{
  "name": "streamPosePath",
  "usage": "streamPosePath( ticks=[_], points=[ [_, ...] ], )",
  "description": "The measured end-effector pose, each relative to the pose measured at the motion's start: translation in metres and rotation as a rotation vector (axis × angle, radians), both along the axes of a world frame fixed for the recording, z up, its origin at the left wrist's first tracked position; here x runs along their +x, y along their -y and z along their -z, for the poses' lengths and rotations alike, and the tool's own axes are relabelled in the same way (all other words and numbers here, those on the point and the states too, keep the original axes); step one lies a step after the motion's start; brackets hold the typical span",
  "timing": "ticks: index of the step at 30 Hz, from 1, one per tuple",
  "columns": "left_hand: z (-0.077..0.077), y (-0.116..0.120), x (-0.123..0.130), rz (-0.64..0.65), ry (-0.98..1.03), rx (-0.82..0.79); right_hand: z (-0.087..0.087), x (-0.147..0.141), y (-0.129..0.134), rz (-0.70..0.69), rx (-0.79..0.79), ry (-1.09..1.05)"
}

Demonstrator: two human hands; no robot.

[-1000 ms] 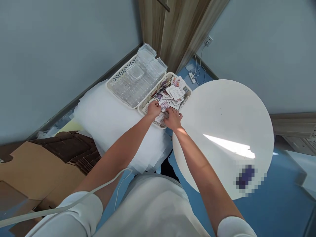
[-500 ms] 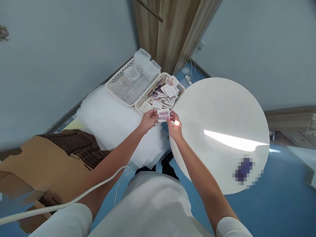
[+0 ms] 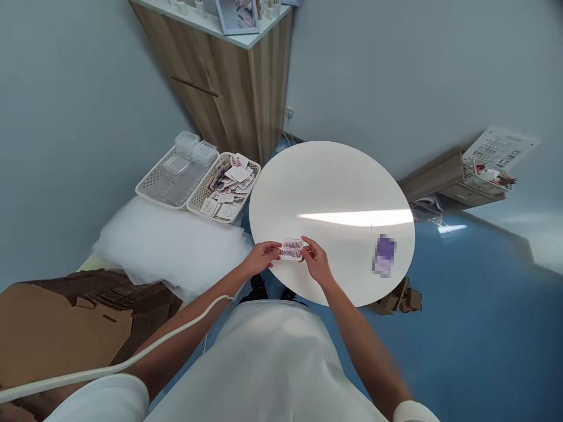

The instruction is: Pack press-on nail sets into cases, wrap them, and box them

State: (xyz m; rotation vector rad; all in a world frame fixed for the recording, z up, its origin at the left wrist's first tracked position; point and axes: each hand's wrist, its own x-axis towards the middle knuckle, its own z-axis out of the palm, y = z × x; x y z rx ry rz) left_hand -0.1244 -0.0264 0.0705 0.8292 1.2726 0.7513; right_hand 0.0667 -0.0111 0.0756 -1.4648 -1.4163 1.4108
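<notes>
Over the near left edge of a round white table [image 3: 325, 181], I hold a small white card of press-on nails [image 3: 292, 249], with two rows of shiny pink and purple nails showing. My left hand [image 3: 263, 257] pinches its left end between thumb and fingers. At its right end, my right hand [image 3: 317, 262] grips the corner and edge. To the left of the table, a white basket [image 3: 247, 193] holds a heap of similar cards [image 3: 226, 192].
Clear plastic boxes [image 3: 187, 145] fill another basket [image 3: 159, 203]. White foam sheets [image 3: 167, 240] lie before both baskets, with cardboard [image 3: 61, 328] at lower left. A blurred purple thing [image 3: 385, 256] rests on the table. One white cable [image 3: 171, 333] crosses my left arm.
My view has swung right, so the baskets now appear farther left. Both hands have carried the nail card from the front of the card basket to over the table edge.
</notes>
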Motion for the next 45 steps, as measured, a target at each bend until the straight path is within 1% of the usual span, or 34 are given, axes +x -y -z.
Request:
streamPosePath(
  ticks=[3,5,7,10,12,14,15,17,19,21,23,24,25,27,30,34,36,38,40,42,45],
  points=[
    [0.001,0.009,0.032,0.089,-0.008,-0.011,-0.001,0.032,0.013,0.069,-0.002,-0.032],
    [0.0,0.013,0.051,0.113,-0.031,-0.011,0.0,0.048,0.019,0.103,-0.002,-0.057],
    [0.0,0.015,0.069,0.101,-0.049,-0.013,0.003,0.061,0.024,0.135,0.0,-0.085],
    [0.003,0.016,0.091,0.037,-0.051,0.012,0.009,0.078,0.032,0.174,-0.003,-0.122],
    [0.007,0.016,0.1,-0.005,-0.051,0.05,0.013,0.089,0.036,0.182,-0.006,-0.127],
    [0.009,0.014,0.106,-0.002,-0.081,0.101,0.016,0.099,0.039,0.18,-0.001,-0.107],
    [0.01,0.014,0.108,0.021,-0.119,0.137,0.015,0.104,0.04,0.179,0.007,-0.086],
    [0.008,0.011,0.11,0.113,-0.222,0.23,0.013,0.113,0.038,0.165,0.031,-0.037],
    [0.004,0.008,0.113,0.231,-0.311,0.325,0.007,0.119,0.034,0.122,0.053,0.002],
    [-0.001,0.004,0.117,0.323,-0.359,0.39,0.002,0.123,0.029,0.055,0.069,0.026],
    [-0.005,0.0,0.122,0.371,-0.377,0.425,-0.001,0.126,0.025,0.003,0.08,0.044],
    [-0.006,-0.002,0.125,0.373,-0.377,0.431,-0.001,0.127,0.025,-0.005,0.079,0.047],
    [-0.006,-0.004,0.128,0.356,-0.367,0.427,-0.001,0.128,0.025,-0.003,0.071,0.04],
    [-0.005,-0.005,0.132,0.273,-0.32,0.391,0.001,0.13,0.028,0.031,0.035,-0.018],
    [-0.001,0.001,0.135,0.139,-0.226,0.279,0.005,0.132,0.035,0.123,-0.058,-0.18],
    [0.003,0.017,0.134,0.074,-0.076,0.118,0.01,0.13,0.045,0.258,-0.201,-0.351],
    [0.005,0.024,0.135,0.033,-0.011,0.093,0.013,0.128,0.049,0.311,-0.253,-0.42],
    [0.007,0.026,0.137,-0.004,0.015,0.1,0.016,0.125,0.052,0.333,-0.29,-0.477],
    [0.009,0.026,0.139,-0.042,0.014,0.118,0.019,0.123,0.054,0.301,-0.312,-0.485],
    [0.01,0.023,0.14,-0.077,-0.008,0.13,0.021,0.123,0.055,0.226,-0.292,-0.426],
    [0.009,0.019,0.137,-0.105,-0.049,0.137,0.024,0.125,0.053,0.087,-0.166,-0.279]
  ],
)
